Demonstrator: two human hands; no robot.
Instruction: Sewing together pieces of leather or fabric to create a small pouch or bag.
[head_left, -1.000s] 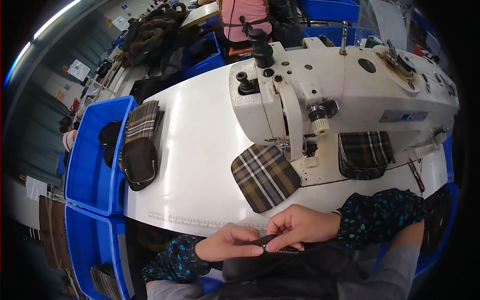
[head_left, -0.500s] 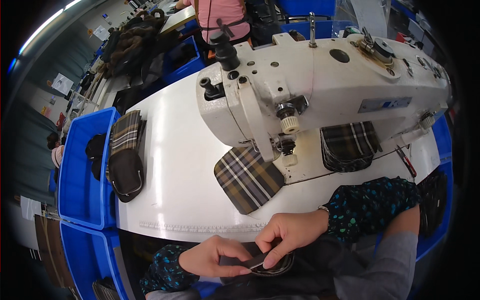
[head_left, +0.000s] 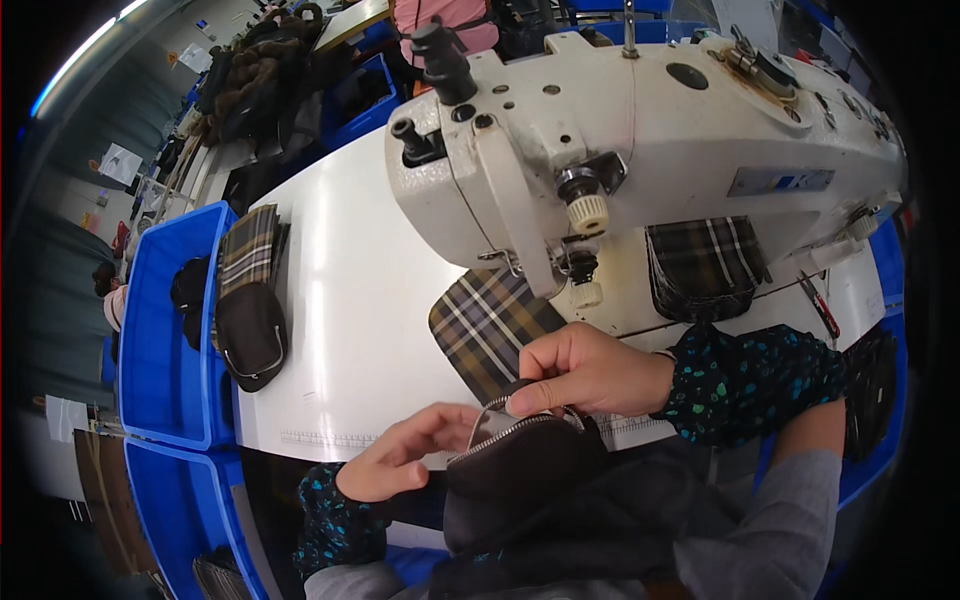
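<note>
A small dark pouch with a silver-toothed zipper is held over my lap at the table's front edge. Its zipper gapes, showing a pale lining. My right hand pinches the far rim of the opening between thumb and fingers. At the pouch's left side is my left hand, thumb apart and fingers stretched toward the opening; the fingertips are partly hidden behind the zipper edge, so contact is unclear. Just beyond lies a plaid fabric panel with rounded corners, partly under the head of a white sewing machine.
More plaid pieces are stacked beneath the machine arm, with red-handled snips to their right. A dark pouch lies over plaid pieces at the table's left. Blue bins flank the table. A ruler strip runs along the front edge.
The pouch has come up from the lap and now shows its gaping opening. My right hand has risen with it. My left hand has let go of the zipper edge and spread its fingers.
</note>
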